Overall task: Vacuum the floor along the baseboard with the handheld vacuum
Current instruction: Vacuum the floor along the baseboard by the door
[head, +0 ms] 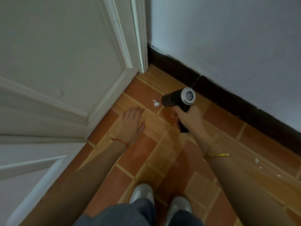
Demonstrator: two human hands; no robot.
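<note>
Vacuum sits right of frame centre, above the floor and near the dark baseboard, its silver vented end facing the camera. Right hand has its fingers wrapped round the black handle. A white scrap lies on the tiles just left of the vacuum's front. Left hand rests flat on the floor, fingers straight, beside the white door at left.

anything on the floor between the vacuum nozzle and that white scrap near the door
Nothing visible. The handheld vacuum, gripped by the right hand, points at the white scrap across bare tile. The left hand is off to the side, clear of that line.
</note>
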